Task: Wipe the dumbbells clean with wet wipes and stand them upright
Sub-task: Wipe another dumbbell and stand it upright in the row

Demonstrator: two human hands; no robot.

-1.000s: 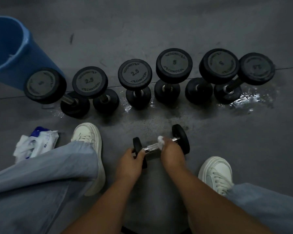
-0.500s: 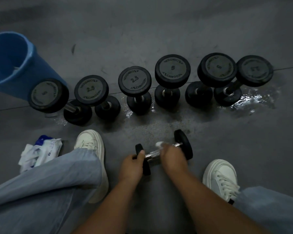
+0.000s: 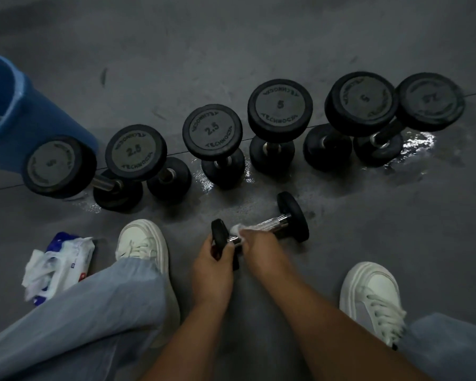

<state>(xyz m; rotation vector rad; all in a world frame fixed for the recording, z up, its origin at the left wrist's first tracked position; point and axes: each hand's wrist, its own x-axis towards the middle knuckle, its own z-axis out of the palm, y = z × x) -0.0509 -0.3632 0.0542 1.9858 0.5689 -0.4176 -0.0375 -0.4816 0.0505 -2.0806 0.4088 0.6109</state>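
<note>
Head view: six black rubber-ended dumbbells (image 3: 280, 108) stand upright in a row on the wet grey floor (image 3: 259, 37), apparently finished. A seventh, a small black dumbbell with a chrome handle (image 3: 275, 223), lies on its side between two white shoes (image 3: 142, 243), not yet stood up. The left hand (image 3: 212, 268) grips its near end plate. The right hand (image 3: 261, 248) pinches one white wet wipe (image 3: 237, 231) round the handle. One wipe pack (image 3: 58, 262) lies at the left, near one blue bucket (image 3: 11, 114).

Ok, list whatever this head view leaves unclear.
Head view:
blue bucket: cut off by left edge.
wet wipe: mostly covered by the right hand.
small dumbbell: near plate partly covered by the left hand; no weight marking visible.
wipes pack: print too small, blurred.
</note>
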